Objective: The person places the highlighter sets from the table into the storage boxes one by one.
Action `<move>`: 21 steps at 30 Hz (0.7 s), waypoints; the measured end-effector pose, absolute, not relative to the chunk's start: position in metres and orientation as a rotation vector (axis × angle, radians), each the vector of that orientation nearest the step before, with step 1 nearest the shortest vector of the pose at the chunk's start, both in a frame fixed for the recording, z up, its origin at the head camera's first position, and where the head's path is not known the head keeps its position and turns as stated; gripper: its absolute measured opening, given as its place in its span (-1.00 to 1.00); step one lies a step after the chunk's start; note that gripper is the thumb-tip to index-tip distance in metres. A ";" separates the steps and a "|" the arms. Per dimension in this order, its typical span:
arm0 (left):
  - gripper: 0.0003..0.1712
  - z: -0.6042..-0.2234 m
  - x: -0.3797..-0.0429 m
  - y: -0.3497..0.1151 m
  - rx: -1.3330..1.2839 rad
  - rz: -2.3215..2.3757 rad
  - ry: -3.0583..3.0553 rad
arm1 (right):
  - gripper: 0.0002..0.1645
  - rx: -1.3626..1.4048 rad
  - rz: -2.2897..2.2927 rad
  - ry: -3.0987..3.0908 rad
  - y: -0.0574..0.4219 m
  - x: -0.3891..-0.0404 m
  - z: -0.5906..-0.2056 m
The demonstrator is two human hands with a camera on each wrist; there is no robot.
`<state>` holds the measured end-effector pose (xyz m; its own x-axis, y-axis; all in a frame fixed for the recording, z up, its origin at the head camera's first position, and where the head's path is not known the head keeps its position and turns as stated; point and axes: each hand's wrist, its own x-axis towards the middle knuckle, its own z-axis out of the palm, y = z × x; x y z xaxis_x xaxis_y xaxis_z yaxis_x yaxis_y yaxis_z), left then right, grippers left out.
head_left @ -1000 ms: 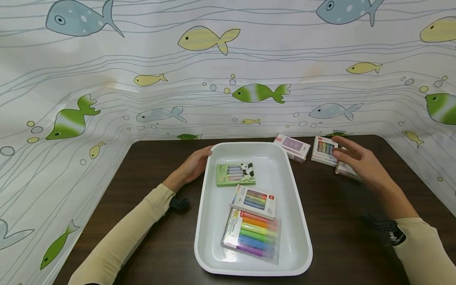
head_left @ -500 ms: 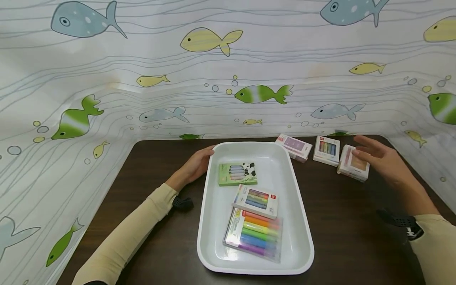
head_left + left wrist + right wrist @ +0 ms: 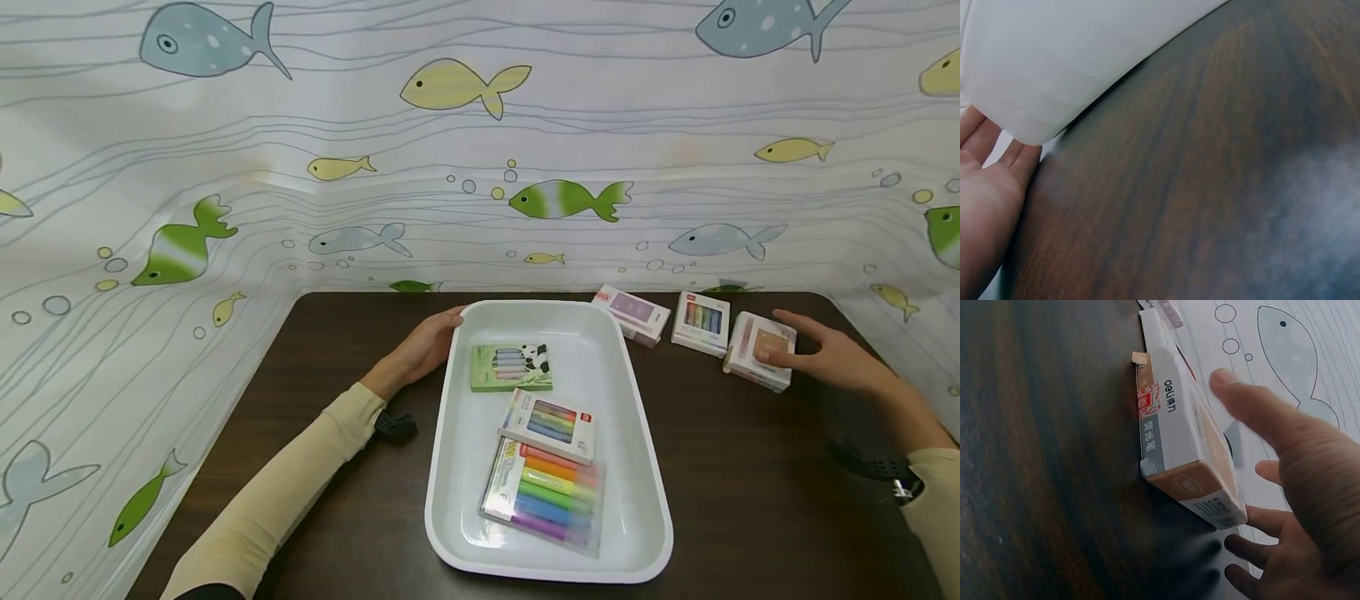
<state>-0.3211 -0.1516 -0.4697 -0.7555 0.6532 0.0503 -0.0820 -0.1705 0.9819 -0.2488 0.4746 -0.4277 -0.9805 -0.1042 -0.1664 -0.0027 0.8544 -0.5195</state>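
My right hand reaches over a white highlighter box with a brown panel. In the right wrist view, this box reads "deli", my thumb is spread above it and the fingers lie by its far end, one perhaps touching it. My left hand holds the far left corner of a white tray, fingers bent round the corner in the left wrist view. Inside the tray lie a green panda box, a white box of coloured pens and a clear pack of thick rainbow markers, which the white box overlaps.
Beside the highlighter box stand a white box with a colourful window and a white-and-purple box, near the tray's far right corner. The dark wooden table meets a fish-patterned sheet along the back and sides.
My right hand has drawn back to the right off the boxes, then come down over the highlighter box, uncovering most of it. The left hand stays on the tray; the head view has shifted slightly.
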 end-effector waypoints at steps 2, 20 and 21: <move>-0.40 -0.471 -0.321 -0.152 0.650 1.973 1.612 | 0.27 -0.095 -0.766 2.850 0.475 -0.248 -0.429; -0.40 -0.472 -0.319 -0.151 0.641 2.017 1.592 | 0.29 -0.033 -0.712 2.888 0.476 -0.238 -0.437; -0.41 -0.472 -0.319 -0.151 0.636 2.019 1.594 | 0.29 -0.033 -0.719 2.900 0.474 -0.237 -0.438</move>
